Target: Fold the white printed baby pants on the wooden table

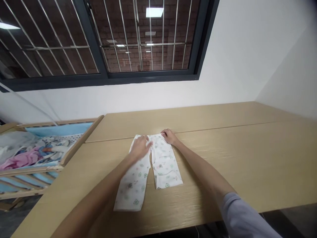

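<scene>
A small pair of white pants [166, 165] with a green and grey print lies flat on the wooden table, waistband away from me. Its left leg reaches closer to me than the right one, whose hem looks folded or drawn up. Over the upper left part of the waist is my left hand [141, 147], slightly blurred, fingers apart and resting on or just above the cloth. At the right corner of the waistband, my right hand [169, 136] has its fingers closed on the fabric edge.
The wooden table [223, 152] has a seam running across it near the back. To the left stands a wooden crib [83, 140] with blue lining, holding a pink cloth [23, 158] and other heaped clothes. Behind are a white wall and a barred, dark-framed window [153, 75].
</scene>
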`<state>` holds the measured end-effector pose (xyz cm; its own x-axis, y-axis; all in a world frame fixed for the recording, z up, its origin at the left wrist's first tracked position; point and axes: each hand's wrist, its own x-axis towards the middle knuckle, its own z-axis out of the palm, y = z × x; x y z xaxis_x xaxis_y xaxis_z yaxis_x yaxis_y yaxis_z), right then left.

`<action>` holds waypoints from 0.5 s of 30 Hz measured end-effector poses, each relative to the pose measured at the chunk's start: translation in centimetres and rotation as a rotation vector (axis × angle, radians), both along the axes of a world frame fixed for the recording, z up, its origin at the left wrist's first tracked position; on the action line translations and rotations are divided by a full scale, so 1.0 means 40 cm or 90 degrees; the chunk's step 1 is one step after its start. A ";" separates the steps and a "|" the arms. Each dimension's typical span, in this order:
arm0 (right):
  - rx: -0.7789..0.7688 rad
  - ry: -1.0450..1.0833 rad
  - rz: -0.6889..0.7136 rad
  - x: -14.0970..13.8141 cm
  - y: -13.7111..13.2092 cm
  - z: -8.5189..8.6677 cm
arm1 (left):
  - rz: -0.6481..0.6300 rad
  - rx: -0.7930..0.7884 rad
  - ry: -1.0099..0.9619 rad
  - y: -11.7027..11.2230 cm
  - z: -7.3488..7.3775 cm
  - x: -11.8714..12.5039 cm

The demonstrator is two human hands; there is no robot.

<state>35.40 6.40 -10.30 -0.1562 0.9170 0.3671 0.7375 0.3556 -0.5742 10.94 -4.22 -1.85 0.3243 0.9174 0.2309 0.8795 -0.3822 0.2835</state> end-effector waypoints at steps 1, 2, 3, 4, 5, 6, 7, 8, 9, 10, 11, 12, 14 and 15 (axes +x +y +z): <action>0.003 0.002 0.002 0.000 0.000 -0.001 | -0.051 -0.016 0.014 -0.051 -0.007 0.021; 0.006 0.004 0.004 0.001 0.000 -0.002 | -0.090 -0.032 0.026 -0.102 -0.015 0.040; 0.008 0.007 0.005 0.002 0.000 -0.003 | -0.125 -0.046 0.041 -0.151 -0.025 0.057; 0.010 0.009 0.007 0.002 0.000 -0.004 | -0.146 -0.059 0.057 -0.194 -0.034 0.071; 0.011 0.010 0.008 0.003 -0.001 -0.005 | -0.153 -0.067 0.069 -0.230 -0.040 0.082; 0.012 0.010 0.009 0.004 -0.002 -0.005 | -0.149 -0.066 0.078 -0.259 -0.044 0.091; 0.013 0.010 0.010 0.005 -0.003 -0.005 | -0.137 -0.052 0.082 -0.280 -0.045 0.096; 0.014 0.009 0.011 0.005 -0.004 -0.005 | -0.128 -0.029 0.081 -0.297 -0.044 0.100; 0.015 0.009 0.011 0.005 -0.005 -0.005 | -0.129 -0.003 0.075 -0.308 -0.042 0.103; 0.016 0.008 0.010 0.005 -0.006 -0.005 | -0.139 0.017 0.067 -0.317 -0.040 0.105; 0.017 0.008 0.009 0.005 -0.007 -0.005 | -0.154 0.026 0.054 -0.324 -0.039 0.107; 0.018 0.008 0.008 0.005 -0.007 -0.004 | -0.170 0.020 0.039 -0.330 -0.039 0.109; 0.018 0.009 0.004 0.005 -0.007 -0.004 | -0.191 -0.024 0.005 -0.339 -0.043 0.115; 0.017 0.009 0.002 0.005 -0.006 -0.004 | -0.194 -0.050 -0.011 -0.344 -0.046 0.118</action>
